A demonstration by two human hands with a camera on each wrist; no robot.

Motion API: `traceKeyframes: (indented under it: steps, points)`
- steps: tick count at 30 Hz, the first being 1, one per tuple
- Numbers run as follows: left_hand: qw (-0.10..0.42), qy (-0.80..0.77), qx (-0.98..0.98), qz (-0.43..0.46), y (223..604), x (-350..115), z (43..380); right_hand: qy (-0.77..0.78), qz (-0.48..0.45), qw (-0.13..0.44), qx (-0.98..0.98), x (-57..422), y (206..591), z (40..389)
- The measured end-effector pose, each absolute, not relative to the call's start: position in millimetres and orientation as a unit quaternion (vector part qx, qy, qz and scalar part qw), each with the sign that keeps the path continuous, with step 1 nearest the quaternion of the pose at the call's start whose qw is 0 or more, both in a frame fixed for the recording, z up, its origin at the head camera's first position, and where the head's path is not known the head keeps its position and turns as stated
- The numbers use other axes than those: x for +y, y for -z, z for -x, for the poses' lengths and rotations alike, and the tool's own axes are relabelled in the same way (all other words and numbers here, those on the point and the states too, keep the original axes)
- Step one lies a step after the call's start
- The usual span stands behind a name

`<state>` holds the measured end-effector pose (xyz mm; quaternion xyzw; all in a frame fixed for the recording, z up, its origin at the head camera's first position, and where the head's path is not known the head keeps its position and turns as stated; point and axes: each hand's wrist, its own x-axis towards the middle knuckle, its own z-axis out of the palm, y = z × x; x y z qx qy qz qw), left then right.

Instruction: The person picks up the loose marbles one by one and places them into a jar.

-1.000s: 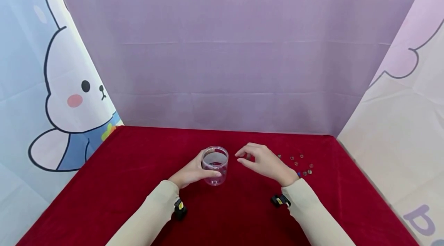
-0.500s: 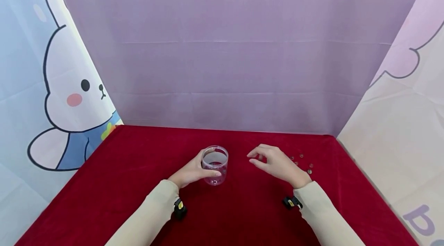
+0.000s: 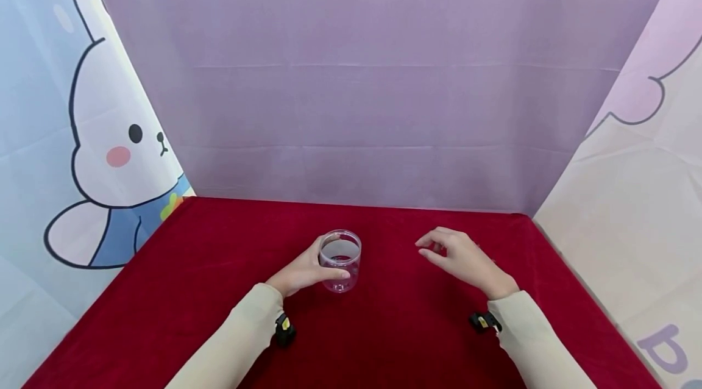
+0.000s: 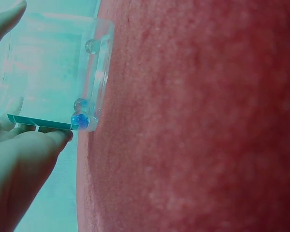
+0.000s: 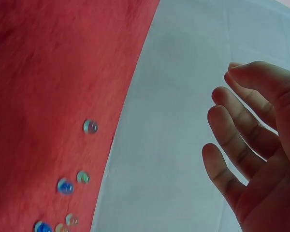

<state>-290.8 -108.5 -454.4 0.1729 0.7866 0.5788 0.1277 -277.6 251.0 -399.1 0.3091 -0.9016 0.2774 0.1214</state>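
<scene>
Fingers and thumb of the left hand [image 3: 306, 272] are wrapped round a clear cup [image 3: 345, 262], which is held upright on the red cloth [image 3: 230, 267], near its middle. If that hold is loosened while the rim is knocked, the cup could be tipped, since soft cloth is likely a poor footing; too hard a squeeze could make the smooth wall slip. Low inside, by the base, three marbles [image 4: 80, 120] are shown by the left wrist view; little weight is probably added by so few, and by any tipping they could be spilled through the uncovered mouth. Farther right, well apart from the cup, the right hand [image 3: 463, 258] is poised over the cloth with fingers bent and a narrow gap left between thumb and forefinger; nothing is seen in its grasp. Loose marbles [image 5: 65, 186] are shown scattered on the cloth by the right wrist view, yet hardly any can be made out in the head view, where they are probably screened by that hand, so a reach could be misjudged and one marble knocked into another. Being round and smooth, they could be squeezed out of a pinch, and any near the cloth's edge could be sent over it by a careless brush.
</scene>
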Motion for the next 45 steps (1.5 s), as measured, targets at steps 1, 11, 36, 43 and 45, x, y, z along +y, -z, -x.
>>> traceKeyframes:
  steps: [1,11,36,43,45]
  points:
    - [0.128,-0.579,0.786,-0.173,454.3,-108.5,290.9,-0.278,-0.305,0.121,-0.903,253.9,399.1,277.3]
    - [0.131,-0.578,0.787,-0.170,452.1,-108.3,290.0,-0.263,-0.296,0.142,-0.907,274.3,399.7,276.9]
    - [0.133,-0.581,0.785,-0.168,454.7,-107.8,291.4,-0.250,-0.262,0.145,-0.921,311.4,409.4,273.8]
    - [0.133,-0.582,0.784,-0.168,454.7,-107.1,291.7,-0.247,-0.247,0.123,-0.929,318.6,414.3,272.4]
    - [0.133,-0.582,0.784,-0.169,454.3,-106.6,292.0,-0.245,-0.236,0.114,-0.933,321.0,415.2,271.8]
